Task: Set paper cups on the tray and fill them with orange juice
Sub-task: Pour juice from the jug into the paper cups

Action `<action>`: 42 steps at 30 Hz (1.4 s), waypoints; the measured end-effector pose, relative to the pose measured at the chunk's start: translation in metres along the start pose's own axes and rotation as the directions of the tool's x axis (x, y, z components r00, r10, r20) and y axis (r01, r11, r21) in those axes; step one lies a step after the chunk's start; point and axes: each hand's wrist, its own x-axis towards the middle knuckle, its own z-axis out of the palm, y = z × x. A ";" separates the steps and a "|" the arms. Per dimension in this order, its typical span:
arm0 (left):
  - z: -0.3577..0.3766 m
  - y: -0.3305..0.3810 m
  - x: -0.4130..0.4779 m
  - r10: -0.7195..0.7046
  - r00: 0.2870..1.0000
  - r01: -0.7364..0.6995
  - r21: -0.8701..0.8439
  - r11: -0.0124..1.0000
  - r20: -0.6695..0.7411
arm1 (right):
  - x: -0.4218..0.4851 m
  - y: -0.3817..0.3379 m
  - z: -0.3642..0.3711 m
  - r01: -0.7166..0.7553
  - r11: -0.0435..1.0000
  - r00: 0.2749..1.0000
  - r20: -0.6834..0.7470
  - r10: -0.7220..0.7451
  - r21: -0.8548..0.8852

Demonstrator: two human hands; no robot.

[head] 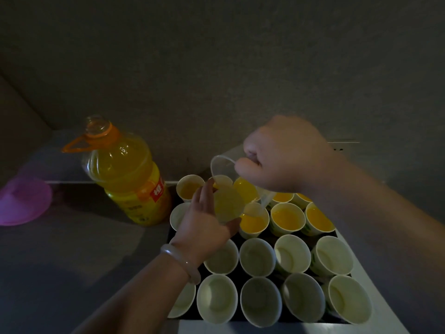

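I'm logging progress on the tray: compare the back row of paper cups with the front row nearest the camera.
The back row cups hold orange juice; the front row cups look empty and pale inside. The right hand tilts a clear jug over the back row, with the left hand beside it; no hand reaches into the front row. Both rows stand upright on the dark tray.
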 end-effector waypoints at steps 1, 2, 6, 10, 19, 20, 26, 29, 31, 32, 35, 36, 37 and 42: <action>0.000 -0.001 0.000 -0.023 1.000 0.023 -0.028 0.999 -0.009 | 0.000 -0.001 0.001 0.002 1.000 1.000 -0.003 -0.002 -0.006; -0.001 0.000 0.000 -0.036 0.999 0.035 -0.048 0.998 -0.015 | 0.001 -0.001 0.001 0.006 1.000 1.000 -0.008 -0.006 -0.008; -0.004 0.001 -0.001 -0.073 0.997 0.072 -0.034 0.997 -0.013 | 0.000 -0.003 0.001 0.035 0.999 0.998 -0.061 -0.035 -0.006; -0.004 0.002 -0.004 -0.082 0.997 0.082 -0.029 0.996 -0.010 | -0.002 -0.003 0.001 0.057 0.998 0.995 -0.086 -0.058 -0.016; -0.005 -0.002 -0.005 -0.080 0.997 0.078 -0.097 0.992 -0.020 | -0.004 -0.003 0.002 0.121 0.992 0.983 -0.134 -0.126 -0.042; -0.006 -0.001 -0.006 -0.080 0.997 0.078 -0.108 0.991 -0.012 | -0.004 -0.003 0.002 0.129 0.991 0.981 -0.140 -0.134 -0.043; -0.010 0.001 -0.006 -0.068 0.998 0.066 -0.119 0.991 -0.008 | -0.005 -0.002 0.003 0.177 0.984 0.963 -0.199 -0.181 -0.034; -0.010 0.001 -0.006 -0.058 0.998 0.055 -0.116 0.992 -0.021 | -0.005 -0.001 0.003 0.209 0.977 0.951 -0.223 -0.212 -0.040; -0.010 0.000 -0.005 -0.048 0.998 0.044 -0.124 0.991 -0.028 | -0.005 -0.001 0.004 0.224 0.974 0.946 -0.234 -0.226 -0.037; -0.010 0.000 -0.005 -0.042 0.999 0.037 -0.136 0.990 -0.029 | -0.005 -0.001 0.005 0.232 0.972 0.943 -0.239 -0.234 -0.033; -0.009 -0.003 -0.004 -0.029 0.999 0.022 -0.162 0.987 -0.045 | -0.005 -0.001 0.007 0.254 0.967 0.930 -0.266 -0.252 -0.028; -0.009 -0.003 -0.004 -0.025 0.998 0.016 -0.166 0.986 -0.057 | -0.005 -0.001 0.007 0.257 0.966 0.926 -0.280 -0.254 -0.027; -0.009 -0.004 -0.004 -0.022 0.998 0.011 -0.165 0.986 -0.067 | -0.005 -0.001 0.007 0.259 0.966 0.921 -0.293 -0.255 -0.027; -0.007 -0.004 -0.003 0.014 0.994 -0.028 -0.134 0.991 -0.104 | -0.007 0.004 0.009 0.285 0.957 0.902 -0.321 -0.290 -0.064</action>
